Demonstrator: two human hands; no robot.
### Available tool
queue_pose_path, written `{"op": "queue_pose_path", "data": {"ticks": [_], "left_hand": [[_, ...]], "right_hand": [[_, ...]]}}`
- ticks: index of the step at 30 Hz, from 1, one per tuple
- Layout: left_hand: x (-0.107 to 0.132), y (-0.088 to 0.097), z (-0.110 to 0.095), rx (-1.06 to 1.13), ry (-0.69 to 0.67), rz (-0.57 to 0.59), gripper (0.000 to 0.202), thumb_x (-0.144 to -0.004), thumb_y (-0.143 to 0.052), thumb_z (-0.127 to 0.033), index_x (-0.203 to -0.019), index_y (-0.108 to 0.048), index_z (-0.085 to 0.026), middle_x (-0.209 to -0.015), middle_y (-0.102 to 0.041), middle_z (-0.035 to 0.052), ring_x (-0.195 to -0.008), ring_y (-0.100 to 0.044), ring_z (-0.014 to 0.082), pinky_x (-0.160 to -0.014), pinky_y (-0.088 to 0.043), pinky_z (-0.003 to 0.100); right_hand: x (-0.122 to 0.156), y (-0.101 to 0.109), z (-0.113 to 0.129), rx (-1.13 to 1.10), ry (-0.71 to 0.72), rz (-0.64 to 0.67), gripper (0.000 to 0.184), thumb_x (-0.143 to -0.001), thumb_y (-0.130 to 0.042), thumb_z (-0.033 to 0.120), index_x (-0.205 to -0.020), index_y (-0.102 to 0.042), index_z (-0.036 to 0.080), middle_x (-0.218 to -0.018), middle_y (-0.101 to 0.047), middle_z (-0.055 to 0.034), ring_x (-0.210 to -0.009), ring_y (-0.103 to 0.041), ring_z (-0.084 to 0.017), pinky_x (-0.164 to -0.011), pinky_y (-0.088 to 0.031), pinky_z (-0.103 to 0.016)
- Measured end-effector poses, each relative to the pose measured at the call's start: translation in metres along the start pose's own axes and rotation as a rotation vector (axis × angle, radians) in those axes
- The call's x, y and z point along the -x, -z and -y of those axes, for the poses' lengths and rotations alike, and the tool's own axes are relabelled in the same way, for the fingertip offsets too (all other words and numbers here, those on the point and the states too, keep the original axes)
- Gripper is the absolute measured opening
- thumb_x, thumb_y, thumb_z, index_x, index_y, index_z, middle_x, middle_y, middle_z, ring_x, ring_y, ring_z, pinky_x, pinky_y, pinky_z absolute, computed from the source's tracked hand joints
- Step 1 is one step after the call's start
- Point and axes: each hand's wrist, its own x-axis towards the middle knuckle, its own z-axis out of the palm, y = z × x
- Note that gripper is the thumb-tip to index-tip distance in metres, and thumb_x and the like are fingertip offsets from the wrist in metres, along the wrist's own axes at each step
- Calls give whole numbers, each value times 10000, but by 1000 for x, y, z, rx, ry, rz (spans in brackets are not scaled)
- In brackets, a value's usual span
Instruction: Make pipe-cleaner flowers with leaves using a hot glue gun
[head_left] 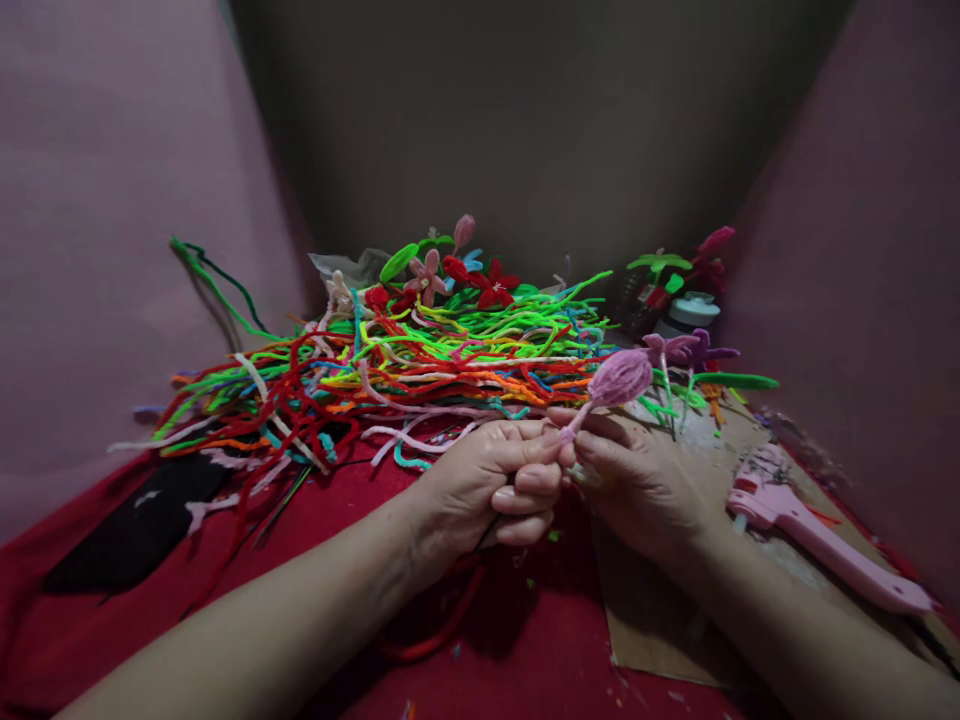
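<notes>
Between my hands stands a pink pipe-cleaner flower bud (621, 378), tilted up to the right, its fuzzy stem running down to my fingertips. My left hand (501, 480) is closed, pinching the base of that stem between thumb and forefinger, with the other fingers curled in. My right hand (637, 480) meets it from the other side, thumb and fingers pressed on the same stem base. The fingertips hide what lies between them. Just behind the hands spreads a large heap of coloured pipe cleaners (450, 370).
A pink hot glue gun (825, 545) lies on a cardboard sheet (652, 630) at right. Finished fuzzy flowers (495, 285) top the heap. A light-blue-lidded bottle (691, 312) stands at back right. A black object (142, 525) rests on the red cloth (525, 640) at left.
</notes>
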Motion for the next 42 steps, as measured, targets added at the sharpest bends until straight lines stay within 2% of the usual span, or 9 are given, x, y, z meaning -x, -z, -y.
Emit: {"op": "queue_pose_path", "data": {"ticks": [5, 8, 11, 15, 20, 24, 32, 38, 42], "left_hand": [[1, -4, -5, -240, 3, -76, 189, -876, -466, -305, -783, -531, -153, -466, -343, -94, -311, -175, 24, -298, -229, 142], [2, -8, -4, -743, -133, -259, 279, -871, -453, -370, -700, -511, -158, -495, -413, -58, -362, -304, 46, -358, -242, 169], [3, -5, 2, -1366, -391, -431, 236, -858, -471, -319, -691, -521, -160, -593, -483, -15, -528, -424, 88, -500, -314, 204], [4, 1, 8, -1736, -566, -441, 218, -894, -385, -258, -797, -557, -166, -698, -563, 29, -625, -477, 123, -583, -326, 243], [2, -8, 2, -1321, -444, -458, 246, -875, -436, -249, -656, -513, -168, -542, -465, -36, -496, -402, 74, -504, -318, 196], [1, -14, -4, -855, -196, -392, 263, -852, -483, -329, -664, -535, -152, -486, -445, -60, -374, -339, 36, -381, -257, 164], [0, -4, 2, -211, -58, -93, 191, -843, -533, -305, -729, -522, -152, -461, -420, -84, -296, -242, 10, -306, -228, 131], [1, 0, 4, -79, 10, 35, 166, -866, -498, -296, -782, -537, -158, -428, -352, -103, -279, -158, 15, -287, -219, 130], [1, -5, 0, -343, 2, -83, 245, -858, -492, -377, -750, -523, -159, -453, -396, -85, -293, -219, 21, -308, -190, 145]], "right_hand": [[-1, 5, -3, 84, 79, -3, 84, -706, -677, 178, -770, -713, 220, -748, -682, -4, -795, -614, -187, -808, -449, -340], [-1, 7, -6, 132, 90, -44, 143, -721, -671, 211, -857, -711, 236, -795, -696, -16, -817, -615, -210, -772, -454, -354], [0, 6, -7, 190, 111, -94, 154, -720, -682, 228, -871, -713, 237, -837, -704, -23, -827, -615, -212, -765, -451, -355], [2, 3, -5, 248, 125, -121, 128, -706, -705, 214, -832, -715, 239, -862, -704, -11, -819, -610, -181, -793, -443, -330], [3, -1, -3, 156, 99, -77, 41, -709, -707, 215, -744, -698, 234, -808, -690, 3, -819, -607, -169, -822, -448, -328], [3, -1, -4, 79, 42, -22, 65, -726, -689, 219, -789, -703, 228, -829, -690, -13, -795, -615, -180, -782, -472, -349], [1, 0, -1, -9, -29, -19, 216, -655, -731, 192, -866, -716, 233, -651, -640, 26, -598, -562, -113, -683, -469, -269], [1, 2, -1, 23, 10, 13, 154, -624, -753, 231, -773, -712, 234, -601, -616, 29, -562, -548, -114, -633, -460, -269], [0, 6, -4, 29, 51, 11, 143, -653, -716, 187, -793, -699, 215, -746, -671, -6, -684, -597, -157, -678, -471, -302]]}}
